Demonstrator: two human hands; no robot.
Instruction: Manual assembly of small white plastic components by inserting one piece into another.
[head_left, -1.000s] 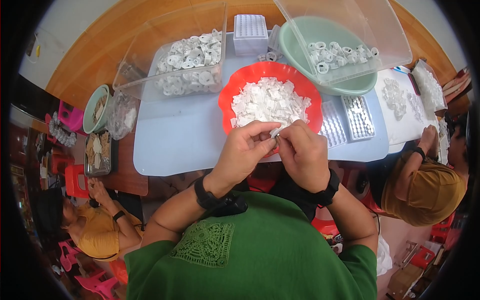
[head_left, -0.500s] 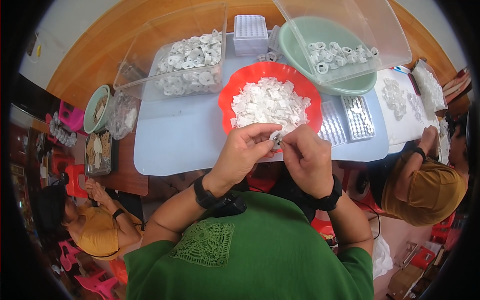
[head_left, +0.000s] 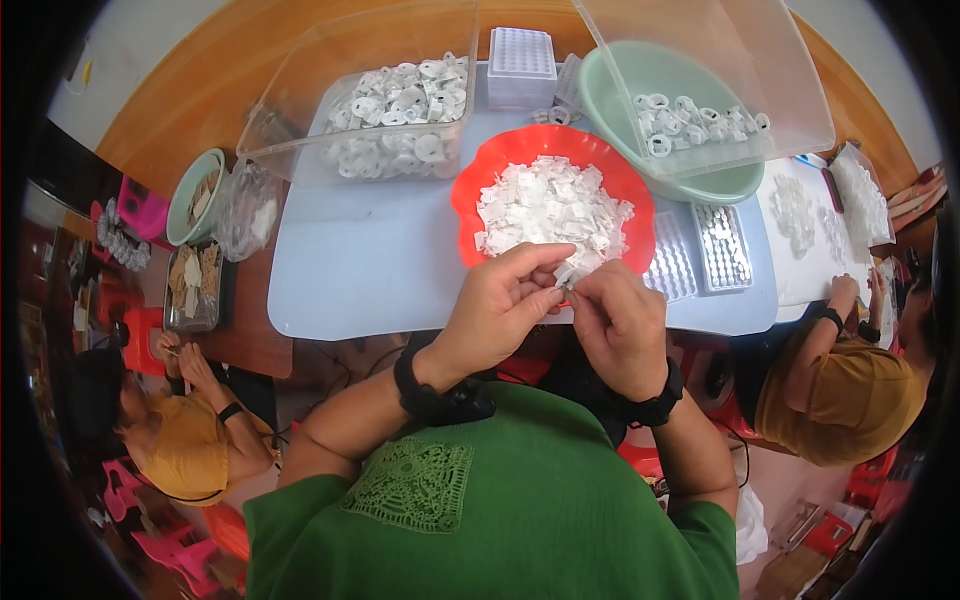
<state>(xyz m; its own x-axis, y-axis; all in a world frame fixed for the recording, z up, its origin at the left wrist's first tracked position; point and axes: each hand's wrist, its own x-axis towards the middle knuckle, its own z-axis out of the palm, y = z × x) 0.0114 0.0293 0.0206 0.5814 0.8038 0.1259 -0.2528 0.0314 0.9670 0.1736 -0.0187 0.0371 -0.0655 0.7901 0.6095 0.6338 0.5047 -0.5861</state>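
Note:
Both my hands meet at the near rim of a red scalloped bowl [head_left: 470, 215] heaped with small white plastic pieces [head_left: 555, 205]. My left hand [head_left: 500, 305] pinches a small white plastic part [head_left: 567, 274] between thumb and fingers. From the other side, my right hand [head_left: 622, 320] closes its thumb and forefinger at the same part. The fingers cover much of it, so its exact shape is hidden. A clear plastic bin [head_left: 300, 158] with round white parts [head_left: 410, 95] stands beyond on the left.
A green basin [head_left: 690, 185] with a clear bin [head_left: 790, 90] tilted in it holds more round parts. Beside the bowl lies a tray of shiny round pieces [head_left: 722, 250]. White stacked trays [head_left: 522, 65] stand at the back. Co-workers sit at left [head_left: 195, 440] and right [head_left: 830, 390].
The view has shifted slightly. The white part between my fingers has turned, from its round face showing to a narrower side. Both hands stay together at the bowl's near rim.

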